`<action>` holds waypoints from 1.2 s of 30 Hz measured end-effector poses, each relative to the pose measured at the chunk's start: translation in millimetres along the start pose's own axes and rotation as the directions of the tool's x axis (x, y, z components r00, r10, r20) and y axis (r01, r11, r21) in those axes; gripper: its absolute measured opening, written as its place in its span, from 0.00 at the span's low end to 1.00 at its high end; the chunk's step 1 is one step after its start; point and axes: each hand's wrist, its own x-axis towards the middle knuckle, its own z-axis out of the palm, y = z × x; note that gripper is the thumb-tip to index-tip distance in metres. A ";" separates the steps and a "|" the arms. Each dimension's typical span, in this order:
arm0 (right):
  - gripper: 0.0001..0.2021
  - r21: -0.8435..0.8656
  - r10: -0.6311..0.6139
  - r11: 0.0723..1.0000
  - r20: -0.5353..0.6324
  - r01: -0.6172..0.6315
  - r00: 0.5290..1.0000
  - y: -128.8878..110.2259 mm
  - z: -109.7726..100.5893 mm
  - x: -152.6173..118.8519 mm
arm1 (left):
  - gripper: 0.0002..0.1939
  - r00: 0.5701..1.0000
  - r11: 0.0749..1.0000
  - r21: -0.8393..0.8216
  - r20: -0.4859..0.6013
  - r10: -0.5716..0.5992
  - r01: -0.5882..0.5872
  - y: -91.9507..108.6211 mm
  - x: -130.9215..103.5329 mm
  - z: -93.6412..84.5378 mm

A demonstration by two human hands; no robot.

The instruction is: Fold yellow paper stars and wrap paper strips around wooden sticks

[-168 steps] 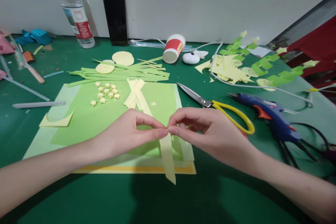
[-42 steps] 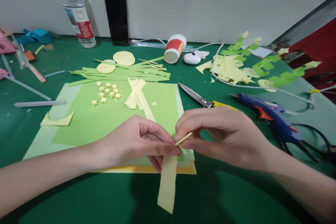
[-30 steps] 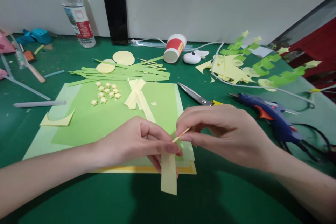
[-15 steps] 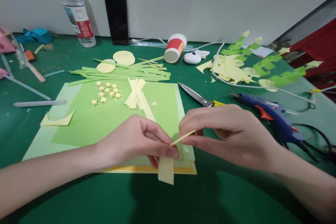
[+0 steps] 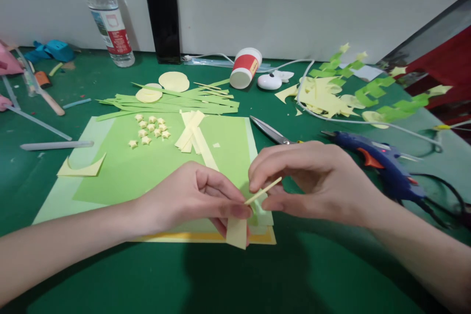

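My left hand (image 5: 206, 201) pinches a pale yellow paper strip (image 5: 236, 232) between thumb and fingers. One end hangs below the thumb, and the other part (image 5: 264, 190) sticks out to the upper right, seen nearly edge-on. Around that part, my right hand (image 5: 312, 181) has its thumb and forefinger apart, close to the paper. Beyond the hands, several small folded paper stars (image 5: 150, 127) lie on a green paper sheet (image 5: 121, 171). Beside them is a crossed pile of yellow paper strips (image 5: 191, 131).
Scissors (image 5: 270, 130) and a blue glue gun (image 5: 379, 157) lie at right. Green strips (image 5: 176, 103), a tipped paper cup (image 5: 246, 67), a phone (image 5: 163, 22) and a bottle (image 5: 110, 24) are along the back. A white cable (image 5: 300, 91) crosses near yellow scraps (image 5: 324, 95).
The hanging end of the strip has shifted slightly right and up, and its other part sticks out farther. My right thumb and forefinger have spread apart.
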 end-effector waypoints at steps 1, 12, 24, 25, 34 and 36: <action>0.01 -0.005 0.035 0.999 -0.021 -0.035 0.999 -1.1 2.2 0.4 | 0.03 0.999 1.000 -0.002 -0.036 0.004 -0.004 0.7 0.1 1.0; 0.04 0.046 0.142 0.989 -0.095 -0.138 0.985 -10.1 12.1 -1.5 | 0.05 0.994 1.000 -0.011 -0.107 0.012 -0.013 0.2 -0.3 5.1; 0.04 0.174 0.154 0.975 -0.083 -0.138 0.985 -6.6 6.3 0.6 | 0.06 0.985 0.994 -0.003 0.133 0.107 -0.108 2.4 -2.7 1.1; 0.04 0.171 0.160 0.975 -0.092 -0.142 0.983 -5.4 6.5 0.6 | 0.06 0.985 0.991 0.019 0.112 0.131 -0.134 1.1 -2.0 0.5; 0.06 0.189 0.259 0.958 -0.260 -0.214 0.930 0.9 11.2 5.6 | 0.06 0.889 0.884 0.231 -0.123 0.441 -0.406 -7.0 -1.9 0.8; 0.08 0.230 0.224 0.953 -0.104 -0.196 0.969 -0.6 15.7 6.2 | 0.06 0.868 0.866 0.247 -0.141 0.477 -0.435 -8.8 -1.0 0.6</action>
